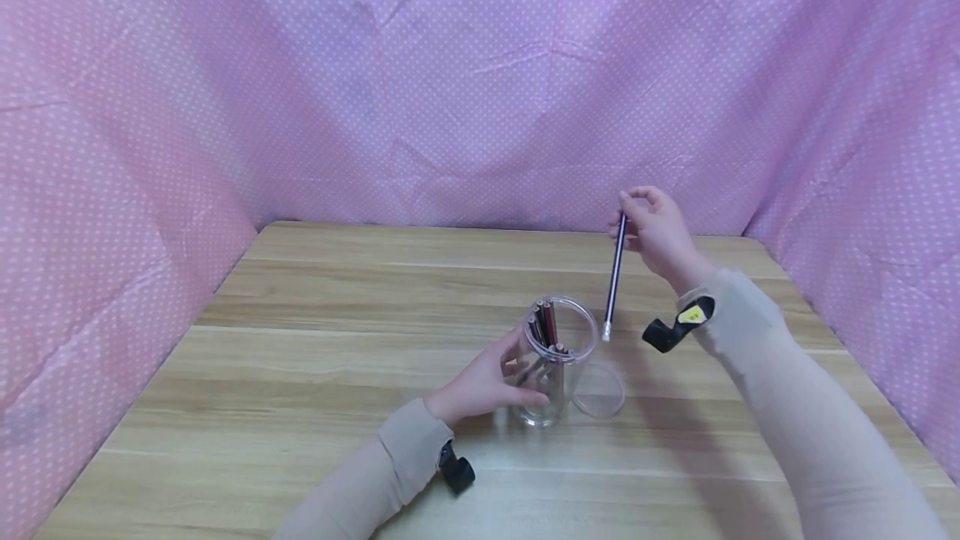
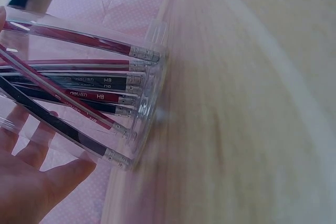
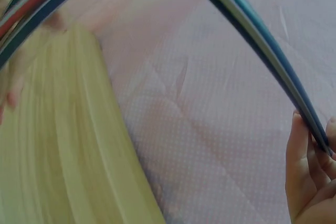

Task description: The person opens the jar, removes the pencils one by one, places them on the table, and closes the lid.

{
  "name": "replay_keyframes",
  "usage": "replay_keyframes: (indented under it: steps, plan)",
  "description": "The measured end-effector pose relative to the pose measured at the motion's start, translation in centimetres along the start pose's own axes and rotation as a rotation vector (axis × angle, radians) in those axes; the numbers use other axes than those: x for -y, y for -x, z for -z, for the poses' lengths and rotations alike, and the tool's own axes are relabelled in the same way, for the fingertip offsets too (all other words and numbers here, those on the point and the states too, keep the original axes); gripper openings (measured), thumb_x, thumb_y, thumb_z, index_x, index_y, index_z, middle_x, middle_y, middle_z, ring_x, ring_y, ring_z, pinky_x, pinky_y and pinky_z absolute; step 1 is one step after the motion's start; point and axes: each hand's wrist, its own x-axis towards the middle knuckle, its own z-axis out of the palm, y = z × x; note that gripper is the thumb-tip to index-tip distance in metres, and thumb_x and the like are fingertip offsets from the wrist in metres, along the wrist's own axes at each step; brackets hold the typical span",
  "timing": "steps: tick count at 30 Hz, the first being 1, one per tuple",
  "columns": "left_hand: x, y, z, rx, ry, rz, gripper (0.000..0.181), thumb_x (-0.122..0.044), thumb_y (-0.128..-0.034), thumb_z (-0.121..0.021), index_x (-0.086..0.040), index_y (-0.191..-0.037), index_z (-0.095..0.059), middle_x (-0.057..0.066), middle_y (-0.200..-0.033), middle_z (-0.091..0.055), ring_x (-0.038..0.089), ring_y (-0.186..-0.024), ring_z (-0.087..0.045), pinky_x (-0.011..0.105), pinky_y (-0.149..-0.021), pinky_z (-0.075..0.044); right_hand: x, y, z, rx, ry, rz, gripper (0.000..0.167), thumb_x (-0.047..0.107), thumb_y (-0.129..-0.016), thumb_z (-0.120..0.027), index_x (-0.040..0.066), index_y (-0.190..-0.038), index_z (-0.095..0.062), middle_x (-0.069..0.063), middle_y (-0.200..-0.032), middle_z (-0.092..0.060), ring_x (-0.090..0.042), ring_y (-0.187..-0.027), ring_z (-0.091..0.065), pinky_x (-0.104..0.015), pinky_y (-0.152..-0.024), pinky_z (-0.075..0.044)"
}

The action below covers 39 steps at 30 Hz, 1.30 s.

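Note:
A clear plastic jar (image 1: 539, 417) stands on the table, and my left hand (image 1: 483, 382) grips its side from the left. Several red and black pencils (image 2: 100, 96) lean inside the jar, their metal ferrules at its bottom in the left wrist view. Up and to the right of the jar, my right hand (image 1: 660, 232) pinches a dark striped pencil (image 1: 615, 273) near its upper end. This pencil hangs nearly upright in the air, eraser end down, just right of the jar's rim and apart from it. The left wrist view shows the left thumb and fingers against the jar wall.
A round clear lid (image 1: 598, 392) lies on the wooden table (image 1: 337, 298), right beside the jar. Pink dotted cloth (image 1: 465, 107) hangs around the back and sides of the table. A small black camera (image 1: 678, 325) is strapped at the right wrist, another (image 1: 456, 468) at the left.

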Motion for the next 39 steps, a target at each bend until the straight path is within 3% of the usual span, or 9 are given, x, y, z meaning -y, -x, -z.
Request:
replay_keyframes:
  steps: [3, 8, 14, 17, 28, 39]
  plan:
    - [0.1, 0.0, 0.1, 0.001, -0.006, 0.0, 0.093, -0.008, -0.0738, -0.079, -0.024, -0.149, -0.027, 0.0, -0.147, -0.043, 0.028, -0.136, -0.038, 0.043, -0.11, -0.037, -1.0, 0.2, 1.2, 0.02, 0.068, 0.003, 0.009, 0.021, -0.099, -0.047, 0.014, -0.102, -0.043, 0.006, -0.07, -0.06, -0.007, -0.06, -0.059, -0.018, -0.058, -0.055]
    - [0.0, 0.0, 0.2, -0.008, -0.005, 0.017, 0.094, -0.008, -0.0735, -0.079, -0.026, -0.149, -0.026, 0.0, -0.147, -0.043, 0.028, -0.136, -0.038, 0.043, -0.11, -0.037, -3.2, 0.5, 3.4, 0.082, 0.293, 0.011, 0.01, 0.022, -0.101, -0.044, 0.013, -0.104, -0.041, 0.01, -0.072, -0.061, -0.005, -0.066, -0.061, -0.024, -0.063, -0.057]
    - [-0.1, 0.0, 0.4, -0.002, -0.007, 0.039, 0.094, -0.009, -0.0731, -0.08, -0.028, -0.149, -0.027, -0.002, -0.149, -0.039, 0.027, -0.137, -0.037, 0.043, -0.111, -0.036, -6.8, 1.3, 5.2, 0.152, 0.442, -0.018, 0.026, 0.018, -0.101, -0.043, -0.003, -0.115, -0.037, 0.01, -0.071, -0.061, -0.006, -0.066, -0.061, -0.029, -0.061, -0.057]
    - [0.0, 0.0, 0.4, -0.003, -0.01, 0.047, 0.095, -0.01, -0.0731, -0.08, -0.029, -0.149, -0.027, -0.002, -0.15, -0.039, 0.027, -0.137, -0.037, 0.044, -0.111, -0.035, -8.4, 1.7, 5.9, 0.16, 0.462, -0.033, 0.032, 0.017, -0.1, -0.044, -0.008, -0.119, -0.035, 0.01, -0.071, -0.062, -0.006, -0.066, -0.062, -0.027, -0.059, -0.056]
    - [-0.3, -0.1, 0.7, 0.007, 0.024, 0.063, 0.096, -0.005, -0.0723, -0.079, -0.028, -0.149, -0.026, -0.002, -0.148, -0.041, 0.025, -0.138, -0.035, 0.043, -0.112, -0.034, -12.0, 2.3, 7.4, 0.17, 0.477, -0.1, 0.031, 0.015, -0.099, -0.046, -0.01, -0.117, -0.037, 0.005, -0.074, -0.065, -0.006, -0.065, -0.061, -0.025, -0.055, -0.052]
    - [-0.1, 0.0, 0.9, 0.015, 0.04, 0.037, 0.096, 0.0, -0.0719, -0.078, -0.022, -0.15, -0.026, 0.001, -0.148, -0.042, 0.023, -0.138, -0.035, 0.042, -0.113, -0.033, -13.6, 2.1, 7.9, 0.224, 0.394, -0.208, 0.043, 0.012, -0.098, -0.05, -0.012, -0.128, -0.032, 0.0, -0.084, -0.067, -0.009, -0.072, -0.066, -0.029, -0.066, -0.059]
